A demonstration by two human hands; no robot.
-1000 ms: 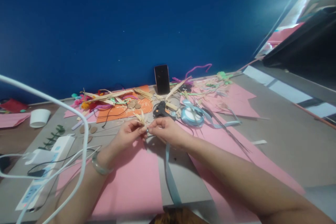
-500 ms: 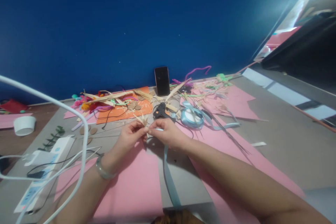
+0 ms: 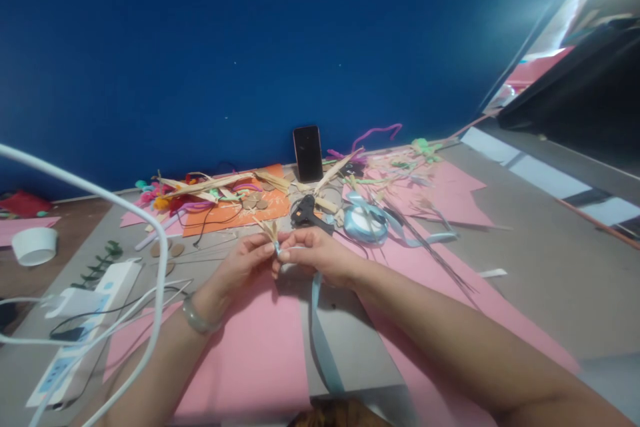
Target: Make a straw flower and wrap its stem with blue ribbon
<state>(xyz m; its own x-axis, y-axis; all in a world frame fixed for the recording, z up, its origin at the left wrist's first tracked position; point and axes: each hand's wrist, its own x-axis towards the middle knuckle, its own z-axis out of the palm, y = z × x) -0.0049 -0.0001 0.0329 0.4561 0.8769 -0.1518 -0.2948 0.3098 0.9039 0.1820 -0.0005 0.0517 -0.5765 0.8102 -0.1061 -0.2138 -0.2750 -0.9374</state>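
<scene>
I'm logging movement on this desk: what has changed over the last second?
The white cup has moved left and nearer, now in front of pink paper. The fingers shifted slightly, exposing blue ribbon at the pale bundle's base. Left hand and right hand kept their hold. Phone and glue gun stayed put.

Ribbon [image 3: 323, 343] apparently part-hidden behind right hand [image 3: 327, 255]
</scene>
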